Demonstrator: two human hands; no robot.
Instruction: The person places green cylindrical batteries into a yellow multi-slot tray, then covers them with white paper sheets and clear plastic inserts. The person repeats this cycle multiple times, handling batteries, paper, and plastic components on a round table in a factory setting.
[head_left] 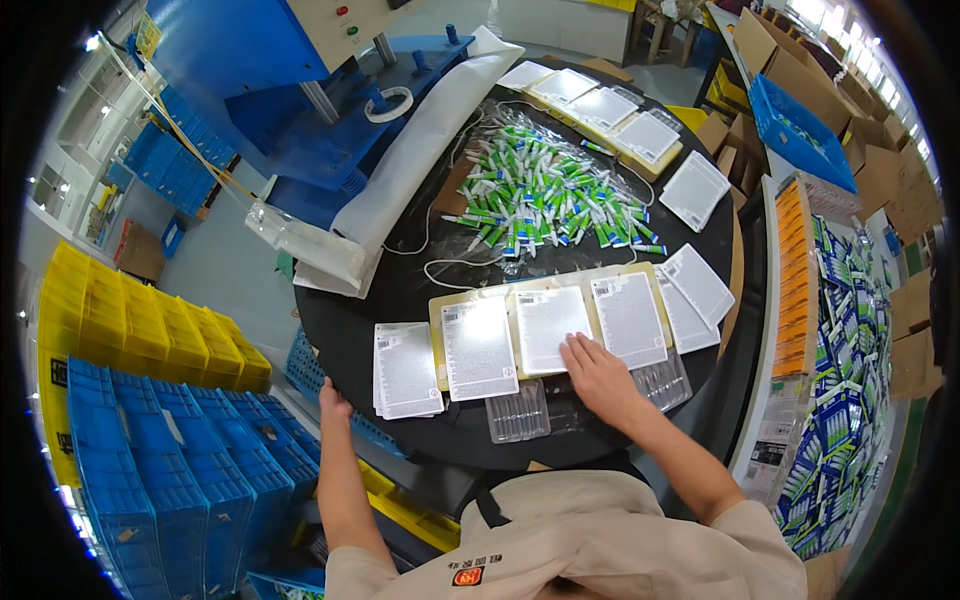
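White cards (545, 328) lie in a yellow tray (436, 310) on the round black bench (340, 330); right hand (598, 378) rests flat, fingers (576, 349) spread open on one card. Left hand (333, 402) grips the bench edge, forearm straight.

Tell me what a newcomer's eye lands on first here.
First the heap of green and white tubes in the middle of the round black table. Next, the row of white cards along its near side, where the right hand rests. The left hand grips the table's near left edge.
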